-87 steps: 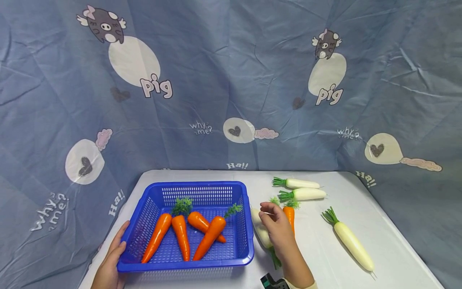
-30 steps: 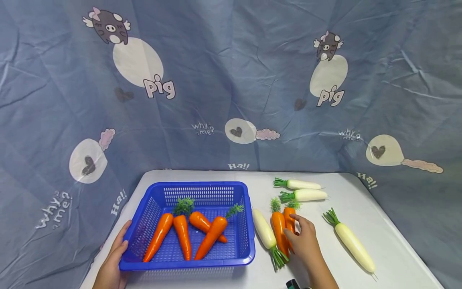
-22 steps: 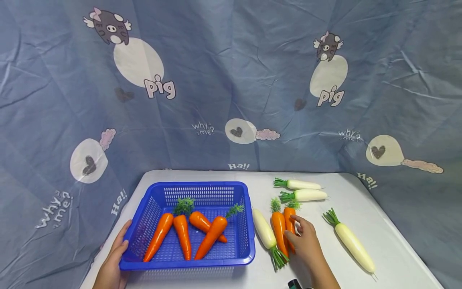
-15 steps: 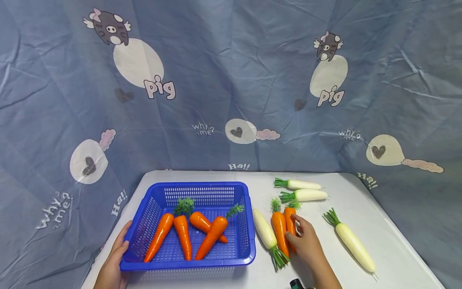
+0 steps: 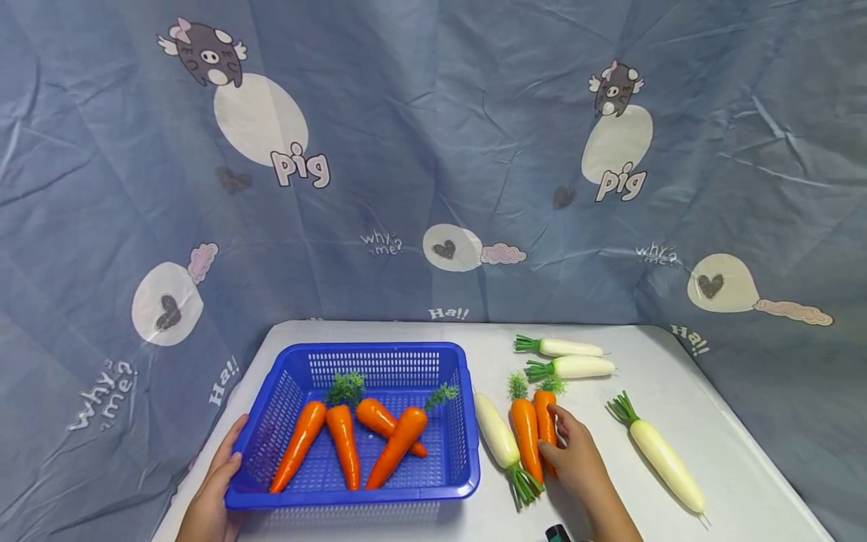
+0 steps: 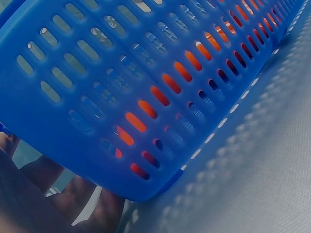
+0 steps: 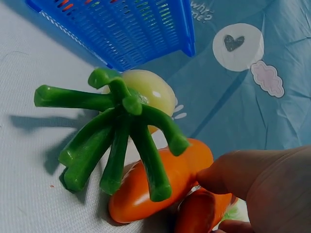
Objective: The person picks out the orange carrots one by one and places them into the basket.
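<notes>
My left hand (image 5: 211, 485) rests against the outer left side of a blue plastic basket (image 5: 352, 497), thumb by the front corner and fingers along the wall. Several orange carrots (image 5: 294, 448) with green tops lie inside. To the basket's right, my right hand (image 5: 579, 459) pinches the right-hand carrot (image 5: 545, 406) of a pair on the table; the palm hides part of it. Its neighbour (image 5: 525, 436) lies alongside, near the thumb. Left of these is a white radish (image 5: 497, 429), its green stalks (image 7: 121, 116) large in the right wrist view.
Two white radishes (image 5: 570, 347) lie at the back of the white table (image 5: 650, 361). Another radish (image 5: 667, 463) lies slantwise at the right. A blue printed cloth (image 5: 433, 150) hangs behind and along both sides.
My right hand has moved from above the left radish to the right-hand carrot, with almost no motion in the last second. The left hand stays at the basket.
</notes>
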`<state>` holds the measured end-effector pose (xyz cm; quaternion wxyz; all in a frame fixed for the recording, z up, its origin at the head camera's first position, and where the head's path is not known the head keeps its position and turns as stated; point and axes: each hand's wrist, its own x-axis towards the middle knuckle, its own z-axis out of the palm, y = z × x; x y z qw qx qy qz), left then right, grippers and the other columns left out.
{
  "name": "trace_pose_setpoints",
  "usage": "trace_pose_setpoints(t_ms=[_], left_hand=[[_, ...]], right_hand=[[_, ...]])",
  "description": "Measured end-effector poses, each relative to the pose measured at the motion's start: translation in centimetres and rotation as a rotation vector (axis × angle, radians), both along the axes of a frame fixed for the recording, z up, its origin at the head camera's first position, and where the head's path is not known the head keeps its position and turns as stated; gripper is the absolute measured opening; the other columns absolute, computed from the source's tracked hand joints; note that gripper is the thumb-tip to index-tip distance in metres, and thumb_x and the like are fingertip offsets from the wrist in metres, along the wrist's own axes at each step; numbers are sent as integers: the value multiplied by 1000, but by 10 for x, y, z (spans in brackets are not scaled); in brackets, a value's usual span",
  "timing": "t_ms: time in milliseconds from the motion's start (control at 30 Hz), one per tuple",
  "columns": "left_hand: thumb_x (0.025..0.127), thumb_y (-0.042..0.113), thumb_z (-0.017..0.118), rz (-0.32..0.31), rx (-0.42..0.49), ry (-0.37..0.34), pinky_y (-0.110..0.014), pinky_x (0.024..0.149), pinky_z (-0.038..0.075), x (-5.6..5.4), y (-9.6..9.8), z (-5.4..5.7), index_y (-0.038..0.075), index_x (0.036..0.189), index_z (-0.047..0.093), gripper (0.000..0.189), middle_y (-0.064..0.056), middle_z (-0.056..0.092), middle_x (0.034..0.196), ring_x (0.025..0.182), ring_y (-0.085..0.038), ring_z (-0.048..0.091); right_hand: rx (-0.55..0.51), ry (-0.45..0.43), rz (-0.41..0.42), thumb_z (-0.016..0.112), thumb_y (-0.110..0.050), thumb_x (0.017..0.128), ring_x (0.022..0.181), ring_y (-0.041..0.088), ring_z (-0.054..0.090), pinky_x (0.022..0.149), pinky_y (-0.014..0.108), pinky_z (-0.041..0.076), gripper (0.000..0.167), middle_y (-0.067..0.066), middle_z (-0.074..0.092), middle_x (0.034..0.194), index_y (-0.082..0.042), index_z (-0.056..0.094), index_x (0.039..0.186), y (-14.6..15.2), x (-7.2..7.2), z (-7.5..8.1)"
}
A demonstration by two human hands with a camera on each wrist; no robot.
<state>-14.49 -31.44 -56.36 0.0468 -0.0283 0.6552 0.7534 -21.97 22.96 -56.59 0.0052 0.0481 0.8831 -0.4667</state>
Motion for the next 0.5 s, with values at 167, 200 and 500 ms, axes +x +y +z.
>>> trace_pose_setpoints(t_ms=[167, 200, 500], left_hand=[[115, 40, 23, -13, -15, 0, -14, 92, 45, 0, -2, -3, 39, 168, -1, 59, 4, 3, 170, 122, 15, 41], [115, 40, 23, -16, -16, 11, -14, 93, 45, 0, -2, -4, 38, 168, -2, 59, 4, 4, 170, 122, 15, 42], [114, 39, 23, -12, -16, 9, -14, 92, 45, -2, -2, -4, 39, 168, -1, 59, 4, 3, 171, 121, 15, 41]], right_hand=[[9, -22, -8, 71, -2, 94, 145, 54, 39, 113, 60, 38, 70, 37, 37, 157, -3, 40, 157, -1, -1, -2], [13, -24, -11, 71, -2, 94, 145, 54, 40, 113, 60, 38, 70, 36, 37, 157, -3, 40, 157, -1, -1, -2], [76, -35, -50, 70, -8, 93, 138, 48, 52, 112, 63, 40, 71, 31, 48, 152, -7, 41, 158, 1, -3, -4]])
